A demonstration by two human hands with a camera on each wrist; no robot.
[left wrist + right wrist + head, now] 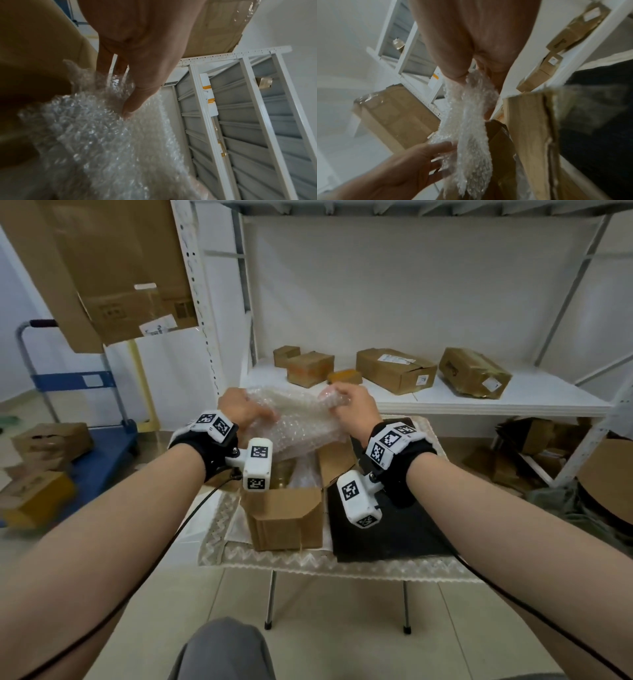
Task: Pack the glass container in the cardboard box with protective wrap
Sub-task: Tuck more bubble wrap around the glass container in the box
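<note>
Here the glass container point(282, 474) is seen only in part: a clear, slightly golden glass shape stands inside the open brown cardboard box point(286, 515), half hidden behind the white camera block on the left wrist. Some clear plastic wrap already lies in the box beside it. I cannot tell if the container stands straight.

Above the box, both hands hold one crumpled sheet of clear bubble wrap point(298, 422). The left hand point(245, 409) has its fingers curled into the left end of the sheet, with the thumb pressing on it. The right hand point(349, 405) is closed tightly around the bunched right end. The sheet hangs directly over the box opening, so I judge it is meant to go down on top of the glass as padding, and two hands keep it spread.

The box stands on a small folding table with a pale zigzag-pattern cloth point(308, 559). A black mat point(394, 532) lies just beside the box on the right. The right flap point(337, 460) of the box stands up, and it may catch the wrap on the way down.

Behind is a white metal shelf point(445, 398) with several brown parcels point(395, 369). A blue hand trolley point(99, 440) is at the left, well apart.
</note>
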